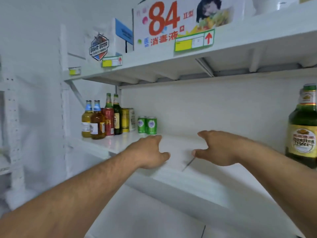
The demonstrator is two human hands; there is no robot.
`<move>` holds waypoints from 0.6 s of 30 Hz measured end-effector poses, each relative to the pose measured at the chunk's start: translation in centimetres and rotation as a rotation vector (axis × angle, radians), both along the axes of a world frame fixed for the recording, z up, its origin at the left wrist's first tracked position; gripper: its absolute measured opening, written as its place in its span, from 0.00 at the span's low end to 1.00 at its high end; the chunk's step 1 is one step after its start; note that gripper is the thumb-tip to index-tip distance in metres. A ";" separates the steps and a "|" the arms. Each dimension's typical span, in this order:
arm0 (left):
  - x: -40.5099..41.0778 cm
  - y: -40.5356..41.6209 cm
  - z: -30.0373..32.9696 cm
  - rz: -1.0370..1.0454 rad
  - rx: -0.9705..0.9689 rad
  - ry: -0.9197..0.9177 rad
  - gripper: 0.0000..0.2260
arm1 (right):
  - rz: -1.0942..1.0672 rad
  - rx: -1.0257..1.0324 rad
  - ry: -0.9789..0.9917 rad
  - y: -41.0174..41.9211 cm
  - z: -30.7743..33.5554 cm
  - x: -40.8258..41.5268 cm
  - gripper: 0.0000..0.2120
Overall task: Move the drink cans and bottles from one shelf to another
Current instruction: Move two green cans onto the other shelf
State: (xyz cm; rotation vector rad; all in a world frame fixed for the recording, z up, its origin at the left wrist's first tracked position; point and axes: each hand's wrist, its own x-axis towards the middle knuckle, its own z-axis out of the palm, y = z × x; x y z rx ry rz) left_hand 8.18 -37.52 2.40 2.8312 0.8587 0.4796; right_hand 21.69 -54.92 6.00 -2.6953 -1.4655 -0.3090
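both hands are hovering over the white shelf (pixel 197 143), the left hand (pixel 149 152) and right hand (pixel 221 148) spread and holding nothing. two green cans (pixel 148 125) are standing just beyond the left hand, seemingly untouched; a green beer bottle (pixel 303 129) is standing far right.

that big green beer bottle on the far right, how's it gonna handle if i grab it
The green beer bottle looks like glass, so probably heavy for its size and breakable if knocked. Tall and narrow-necked, it may tip if pushed high up. Its smooth surface could be slippery; both hands are empty, so gripping the body seems safer.
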 end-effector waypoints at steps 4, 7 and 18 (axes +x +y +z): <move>-6.6 3.8 -0.9 0.073 -0.028 0.006 0.37 | 0.020 -0.004 0.015 5.8 -0.2 -4.9 0.37; -10.4 6.2 -1.3 0.112 -0.047 -0.001 0.37 | 0.022 -0.003 0.006 9.0 -0.6 -8.1 0.36; -13.7 12.6 -0.7 0.126 -0.094 -0.092 0.37 | -0.011 -0.064 -0.065 16.7 -0.7 -11.1 0.36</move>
